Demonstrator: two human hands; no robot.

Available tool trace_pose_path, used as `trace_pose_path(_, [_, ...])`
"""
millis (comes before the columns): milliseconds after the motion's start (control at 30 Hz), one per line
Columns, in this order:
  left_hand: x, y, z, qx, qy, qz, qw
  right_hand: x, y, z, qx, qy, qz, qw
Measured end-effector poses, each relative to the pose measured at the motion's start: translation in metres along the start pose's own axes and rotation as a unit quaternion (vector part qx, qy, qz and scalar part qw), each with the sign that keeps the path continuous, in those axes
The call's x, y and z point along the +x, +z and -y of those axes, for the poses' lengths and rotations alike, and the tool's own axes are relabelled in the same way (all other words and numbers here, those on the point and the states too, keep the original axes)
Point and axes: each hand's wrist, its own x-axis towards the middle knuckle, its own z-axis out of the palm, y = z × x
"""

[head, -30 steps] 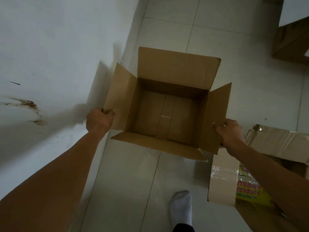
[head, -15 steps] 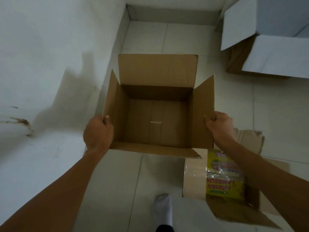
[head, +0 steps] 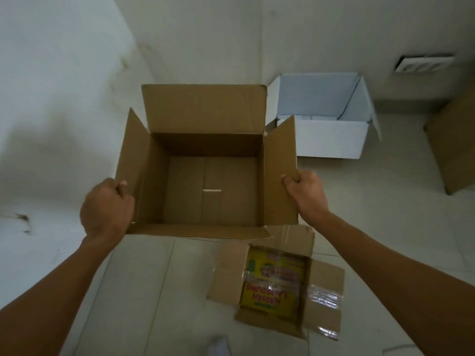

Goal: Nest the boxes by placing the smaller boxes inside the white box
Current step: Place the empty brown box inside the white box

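Brown cardboard makes up the open box (head: 205, 176) held up in the middle. The left hand (head: 106, 209) grips its left flap, and the right hand (head: 305, 194) grips its right flap. Its inside looks bare. The white box (head: 331, 140) sits open on the floor (head: 385, 227), past the brown box and to the right, by the wall (head: 231, 34). Near the right arm, a small box (head: 277, 286) with a yellow label lies on the floor, flaps spread out.
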Motion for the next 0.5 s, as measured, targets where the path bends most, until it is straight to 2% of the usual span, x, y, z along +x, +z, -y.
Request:
trace_pose_path(167, [-0.019,0.001,-0.068,-0.038,0.001,0.02,0.999,0.009,-0.069,0.003,-0.02,-0.01,-0.038,0.999])
trace_pose_path(500, [-0.007,0.069,-0.195,-0.129,0.001,0.068,0.989,0.08,-0.179,-0.021,-0.082,0.016,-0.109,0.99])
